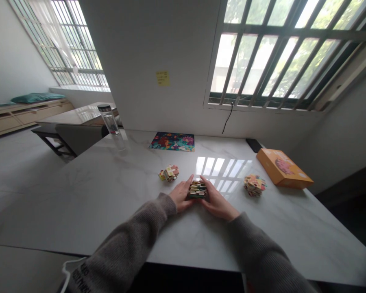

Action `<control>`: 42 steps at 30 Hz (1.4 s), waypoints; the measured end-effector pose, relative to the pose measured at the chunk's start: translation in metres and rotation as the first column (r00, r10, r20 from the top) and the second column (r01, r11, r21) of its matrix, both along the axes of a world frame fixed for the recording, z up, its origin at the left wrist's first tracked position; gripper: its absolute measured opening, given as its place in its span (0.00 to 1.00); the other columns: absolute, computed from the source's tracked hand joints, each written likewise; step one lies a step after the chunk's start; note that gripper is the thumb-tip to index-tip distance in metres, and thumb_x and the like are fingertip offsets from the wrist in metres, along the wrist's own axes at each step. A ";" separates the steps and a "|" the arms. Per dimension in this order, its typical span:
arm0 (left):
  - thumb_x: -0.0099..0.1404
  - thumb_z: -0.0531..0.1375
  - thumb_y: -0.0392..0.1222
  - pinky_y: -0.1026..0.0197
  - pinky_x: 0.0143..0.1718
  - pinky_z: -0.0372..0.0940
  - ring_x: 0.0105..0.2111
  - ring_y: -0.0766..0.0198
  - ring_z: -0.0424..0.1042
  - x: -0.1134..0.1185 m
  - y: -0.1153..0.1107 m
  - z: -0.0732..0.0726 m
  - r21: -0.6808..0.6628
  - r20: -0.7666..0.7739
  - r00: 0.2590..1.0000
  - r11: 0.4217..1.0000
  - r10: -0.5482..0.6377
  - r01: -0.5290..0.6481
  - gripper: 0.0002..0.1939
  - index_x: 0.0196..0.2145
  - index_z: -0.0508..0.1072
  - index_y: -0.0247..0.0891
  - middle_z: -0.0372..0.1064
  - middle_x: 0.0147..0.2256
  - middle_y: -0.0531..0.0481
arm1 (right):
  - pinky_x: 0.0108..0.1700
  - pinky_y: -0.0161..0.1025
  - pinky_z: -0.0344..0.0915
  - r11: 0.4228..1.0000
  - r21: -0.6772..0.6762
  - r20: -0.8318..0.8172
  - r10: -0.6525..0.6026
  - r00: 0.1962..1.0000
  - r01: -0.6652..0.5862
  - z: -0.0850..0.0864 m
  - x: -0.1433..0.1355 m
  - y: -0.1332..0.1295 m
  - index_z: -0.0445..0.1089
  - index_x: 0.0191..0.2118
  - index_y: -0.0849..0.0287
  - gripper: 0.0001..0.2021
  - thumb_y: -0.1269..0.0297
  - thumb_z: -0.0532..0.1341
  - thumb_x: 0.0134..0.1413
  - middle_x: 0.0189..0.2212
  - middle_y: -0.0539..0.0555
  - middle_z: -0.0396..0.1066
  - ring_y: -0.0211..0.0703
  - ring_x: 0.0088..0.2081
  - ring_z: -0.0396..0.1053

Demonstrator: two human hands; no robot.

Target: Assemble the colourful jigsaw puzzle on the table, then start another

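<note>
A stack of puzzle pieces [197,189] is pressed between my two hands at the middle of the marble-patterned table [125,203]. My left hand [182,194] grips the stack's left side, and my right hand [216,197] closes on its right side. The thumbs lie along the near edge, with the fingers reaching toward the far side. Just beyond my left hand sits a smaller pile of puzzle pieces [171,173], a few of them leaning off its left side. Another pile of puzzle pieces [254,185] stands to the right of my right hand.
A colourful picture sheet [172,142] lies near the wall. An orange box [283,168] rests at the right edge, with a black phone [253,145] behind it. At the back left stands a clear glass bottle [110,121]. A yellow note [162,78] is stuck to the wall.
</note>
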State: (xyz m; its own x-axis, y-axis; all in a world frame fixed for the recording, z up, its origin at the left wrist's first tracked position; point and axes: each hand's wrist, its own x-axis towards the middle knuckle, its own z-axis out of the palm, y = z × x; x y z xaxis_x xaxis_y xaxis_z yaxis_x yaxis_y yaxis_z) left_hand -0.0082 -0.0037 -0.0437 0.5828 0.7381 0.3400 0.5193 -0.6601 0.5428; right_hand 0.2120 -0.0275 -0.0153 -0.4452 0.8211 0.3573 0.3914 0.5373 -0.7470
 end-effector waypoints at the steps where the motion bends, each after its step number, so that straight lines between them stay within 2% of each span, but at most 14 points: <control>1: 0.63 0.63 0.48 0.42 0.59 0.62 0.57 0.44 0.66 0.000 0.000 0.000 0.005 -0.009 1.000 1.000 -0.007 0.007 0.51 0.72 0.36 0.37 0.63 0.60 0.34 | 0.66 0.55 0.57 1.000 0.013 0.005 -0.001 1.000 0.001 0.001 0.000 0.000 0.48 0.70 0.52 0.41 0.71 0.62 0.52 0.62 0.61 0.60 0.54 0.64 0.59; 5: 0.64 0.62 0.47 0.44 0.58 0.63 0.55 0.45 0.67 -0.002 0.000 0.004 -0.001 -0.023 0.999 1.000 -0.025 0.024 0.43 0.70 0.49 0.38 0.66 0.57 0.36 | 0.64 0.55 0.60 1.000 0.025 0.015 0.007 1.000 -0.008 0.003 0.004 0.001 0.58 0.65 0.52 0.33 0.72 0.61 0.53 0.58 0.59 0.65 0.53 0.60 0.64; 8: 0.63 0.63 0.47 0.45 0.57 0.64 0.52 0.46 0.69 -0.003 0.002 0.010 -0.003 0.009 1.000 1.000 -0.019 0.019 0.36 0.66 0.57 0.39 0.70 0.53 0.39 | 0.63 0.55 0.62 1.000 -0.008 -0.003 0.000 1.000 0.000 0.001 0.005 0.003 0.61 0.63 0.53 0.30 0.71 0.62 0.53 0.57 0.59 0.67 0.54 0.58 0.66; 11: 0.62 0.64 0.47 0.47 0.53 0.66 0.48 0.48 0.71 -0.002 0.004 0.011 -0.013 0.048 0.999 1.000 0.006 -0.005 0.35 0.64 0.61 0.38 0.72 0.50 0.40 | 0.64 0.53 0.61 0.999 -0.040 -0.035 -0.011 0.999 0.010 -0.001 0.004 0.003 0.59 0.63 0.53 0.30 0.71 0.61 0.54 0.59 0.58 0.66 0.52 0.59 0.66; 14: 0.62 0.64 0.48 0.45 0.54 0.65 0.49 0.47 0.70 0.001 0.002 0.007 0.004 -0.006 0.998 0.998 0.067 -0.067 0.36 0.65 0.59 0.39 0.71 0.51 0.39 | 0.65 0.53 0.59 0.999 -0.050 -0.043 -0.012 0.999 0.010 -0.002 0.000 0.002 0.57 0.64 0.54 0.30 0.70 0.60 0.56 0.60 0.59 0.64 0.52 0.61 0.64; 17: 0.63 0.61 0.47 0.44 0.57 0.63 0.53 0.46 0.67 0.002 -0.003 0.011 0.097 -0.077 0.993 0.992 0.089 -0.081 0.41 0.69 0.50 0.38 0.66 0.55 0.37 | 0.63 0.51 0.62 0.997 -0.070 -0.059 0.007 0.998 -0.011 -0.001 -0.003 0.001 0.58 0.62 0.55 0.28 0.69 0.61 0.56 0.57 0.60 0.66 0.51 0.58 0.66; 20: 0.64 0.58 0.41 0.46 0.63 0.57 0.57 0.48 0.63 -0.007 -0.003 0.026 0.258 -0.097 0.990 0.963 0.101 -0.073 0.41 0.70 0.47 0.36 0.64 0.58 0.38 | 0.59 0.50 0.65 0.990 -0.138 -0.106 -0.004 0.994 -0.011 0.002 -0.002 0.002 0.59 0.60 0.56 0.25 0.67 0.61 0.57 0.54 0.59 0.69 0.50 0.54 0.69; 22: 0.64 0.55 0.37 0.45 0.66 0.50 0.59 0.50 0.61 -0.016 0.004 0.038 0.390 -0.108 0.976 0.911 0.188 -0.132 0.34 0.67 0.55 0.38 0.64 0.59 0.40 | 0.59 0.49 0.65 0.985 -0.170 -0.118 -0.026 0.993 0.006 0.004 -0.002 0.002 0.59 0.59 0.56 0.24 0.66 0.61 0.57 0.53 0.59 0.69 0.49 0.53 0.70; 24: 0.66 0.54 0.35 0.43 0.68 0.44 0.63 0.49 0.57 -0.024 0.016 0.047 0.491 -0.188 0.943 0.858 0.274 -0.151 0.26 0.62 0.65 0.39 0.62 0.61 0.40 | 0.58 0.49 0.65 0.984 -0.176 -0.113 -0.041 0.993 0.021 0.005 -0.002 0.002 0.60 0.58 0.56 0.24 0.65 0.62 0.56 0.53 0.58 0.70 0.50 0.53 0.70; 26: 0.67 0.57 0.40 0.40 0.68 0.41 0.64 0.48 0.55 -0.028 0.030 0.050 0.520 -0.285 0.902 0.843 0.325 -0.139 0.20 0.56 0.71 0.40 0.60 0.62 0.38 | 0.58 0.49 0.66 0.983 -0.178 -0.111 -0.052 0.992 0.031 0.006 -0.004 0.002 0.60 0.58 0.56 0.24 0.65 0.62 0.55 0.53 0.58 0.70 0.50 0.52 0.71; 29: 0.65 0.62 0.46 0.37 0.66 0.43 0.63 0.46 0.57 -0.030 0.048 0.048 0.473 -0.389 0.851 0.869 0.353 -0.145 0.14 0.47 0.77 0.43 0.64 0.60 0.40 | 0.56 0.48 0.68 0.978 -0.206 -0.121 -0.054 0.991 0.028 0.005 -0.005 0.002 0.60 0.58 0.56 0.25 0.64 0.62 0.55 0.52 0.58 0.70 0.49 0.51 0.71; 32: 0.64 0.63 0.44 0.36 0.62 0.50 0.58 0.46 0.61 -0.034 0.059 0.047 0.372 -0.454 0.816 0.908 0.359 -0.193 0.07 0.39 0.79 0.45 0.69 0.55 0.43 | 0.54 0.47 0.69 0.972 -0.233 -0.131 -0.054 0.990 0.022 0.005 -0.005 0.002 0.60 0.58 0.56 0.25 0.63 0.62 0.55 0.52 0.58 0.70 0.49 0.51 0.72; 36: 0.65 0.62 0.43 0.44 0.53 0.61 0.55 0.48 0.63 -0.049 0.067 0.053 0.239 -0.525 0.783 0.941 0.334 -0.241 0.05 0.38 0.78 0.45 0.69 0.55 0.44 | 0.55 0.47 0.69 0.974 -0.223 -0.105 -0.058 0.993 0.033 0.005 -0.004 0.003 0.60 0.58 0.57 0.25 0.64 0.62 0.55 0.51 0.58 0.70 0.48 0.51 0.71; 42: 0.64 0.62 0.41 0.50 0.50 0.64 0.55 0.50 0.63 -0.084 0.075 0.055 0.197 -0.540 0.780 0.948 0.317 -0.250 0.03 0.33 0.77 0.43 0.68 0.54 0.46 | 0.56 0.46 0.68 0.975 -0.220 -0.117 -0.045 0.992 0.018 0.004 -0.003 0.003 0.59 0.59 0.56 0.25 0.64 0.62 0.56 0.52 0.58 0.70 0.48 0.52 0.71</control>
